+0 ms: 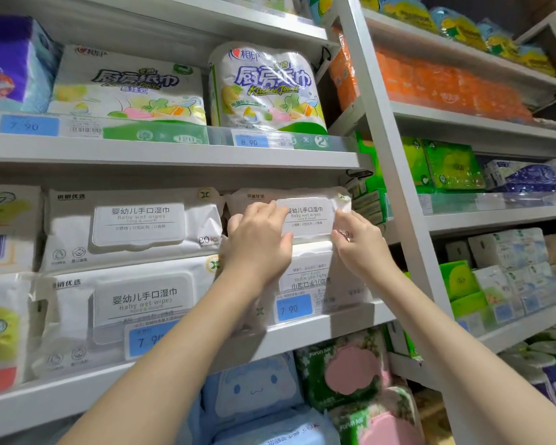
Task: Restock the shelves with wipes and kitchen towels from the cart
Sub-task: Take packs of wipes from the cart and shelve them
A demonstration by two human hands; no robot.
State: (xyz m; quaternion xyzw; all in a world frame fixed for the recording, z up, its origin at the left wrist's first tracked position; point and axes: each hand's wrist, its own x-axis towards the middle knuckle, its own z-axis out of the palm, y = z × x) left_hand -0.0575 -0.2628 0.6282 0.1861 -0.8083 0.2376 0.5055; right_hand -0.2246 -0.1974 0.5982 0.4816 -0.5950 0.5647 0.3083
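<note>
White wipes pack point(305, 216): tops right stack, middle shelf point(302, 332)
Left hand point(257, 242): flat, fingers straight, pressing pack front
Right hand point(358, 244): fingers curled at pack's right end — grip unclear

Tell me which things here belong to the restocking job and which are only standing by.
Job: top wipes pack, with left hand and right hand on it; flipped pack under it; wipes stack beside; kitchen towels above.
Not the job: orange packs; green packs; blue cartoon packs; price tag.
</note>
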